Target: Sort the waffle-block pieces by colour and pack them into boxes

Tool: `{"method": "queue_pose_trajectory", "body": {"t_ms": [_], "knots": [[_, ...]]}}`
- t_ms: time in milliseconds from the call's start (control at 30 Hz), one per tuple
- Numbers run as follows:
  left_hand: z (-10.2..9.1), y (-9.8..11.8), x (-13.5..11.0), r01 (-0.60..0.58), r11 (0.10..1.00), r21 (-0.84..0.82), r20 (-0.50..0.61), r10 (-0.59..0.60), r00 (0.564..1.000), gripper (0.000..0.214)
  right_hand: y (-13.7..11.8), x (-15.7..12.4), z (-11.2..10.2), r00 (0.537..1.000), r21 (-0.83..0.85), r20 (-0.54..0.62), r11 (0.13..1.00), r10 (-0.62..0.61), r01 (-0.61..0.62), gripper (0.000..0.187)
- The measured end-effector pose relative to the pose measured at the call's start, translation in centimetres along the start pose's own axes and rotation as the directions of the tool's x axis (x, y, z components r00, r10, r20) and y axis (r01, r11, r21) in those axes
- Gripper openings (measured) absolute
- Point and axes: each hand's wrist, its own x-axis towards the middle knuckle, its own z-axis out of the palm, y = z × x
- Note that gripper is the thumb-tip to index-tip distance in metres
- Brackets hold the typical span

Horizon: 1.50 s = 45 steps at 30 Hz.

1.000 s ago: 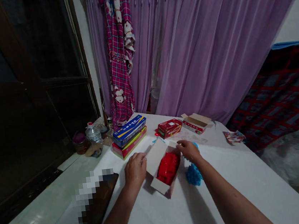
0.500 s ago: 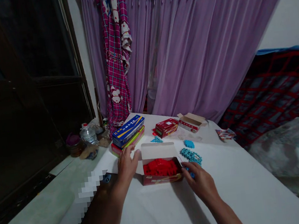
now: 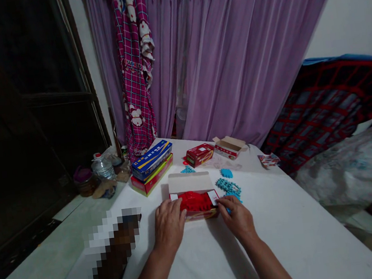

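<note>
A small open carton (image 3: 191, 183) lies on the white table (image 3: 282, 218), its lid flap standing up at the back. Red plastic pieces (image 3: 194, 200) fill it. My left hand (image 3: 169, 224) grips the carton's left end, fingers curled over the side flap. At the right end my right hand (image 3: 238, 216) pinches the small white side flap. Blue plastic pieces (image 3: 228, 186) lie just behind my right hand.
Two long stacked boxes (image 3: 152, 166) sit at the back left, with a closed red carton (image 3: 200, 154) and an open empty carton (image 3: 229, 146) further back. A dark flat object (image 3: 118, 250) lies left of my arm. Bottles and jars (image 3: 102, 169) stand on the sill; purple curtains hang behind.
The carton was turned from lying diagonally to square in front of me. Both hands shifted from its far end to its two side ends, now holding the side flaps.
</note>
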Motion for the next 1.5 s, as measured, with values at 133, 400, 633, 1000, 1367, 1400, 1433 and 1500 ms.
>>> {"method": "queue_pose_trajectory", "body": {"t_ms": [133,400,633,1000,1367,1400,1433,1500], "knots": [[0.6,-0.3,-0.7,-0.076,0.994,0.081,-0.048,0.080,0.996,0.030,0.9,1.0,-0.6,0.999,0.091,0.051,0.996,0.002,-0.007,0.032],[0.9,-0.6,-1.3,-0.147,0.980,0.135,-0.092,0.160,0.983,0.034,2.4,8.3,-0.4,0.990,0.162,0.097,0.980,0.098,-0.113,0.016],[1.0,-0.8,-1.3,-0.162,0.976,0.143,-0.104,0.178,0.979,0.033,1.4,9.5,2.4,0.996,0.178,0.028,0.980,0.086,-0.090,0.041],[1.2,-0.9,-1.4,-0.164,0.976,0.146,-0.102,0.179,0.978,0.035,0.6,8.8,3.8,0.988,0.004,-0.087,0.992,-0.126,0.126,0.057],[1.6,-1.1,-1.5,-0.161,0.978,0.133,-0.117,0.176,0.977,0.036,1.6,9.4,5.0,0.982,0.124,-0.120,0.979,-0.147,0.162,0.060],[1.6,-1.1,-1.4,-0.156,0.979,0.130,-0.113,0.171,0.979,0.035,1.7,9.4,4.9,0.981,0.133,-0.118,0.977,-0.153,0.168,0.061],[1.6,-1.1,-1.4,-0.152,0.980,0.126,-0.106,0.165,0.981,0.035,1.8,9.4,4.8,0.979,0.146,-0.128,0.973,-0.161,0.179,0.062],[1.5,-1.2,-1.2,-0.145,0.983,0.116,-0.094,0.156,0.983,0.034,1.9,9.2,4.5,0.966,0.179,-0.184,0.960,-0.181,0.214,0.059]]}}
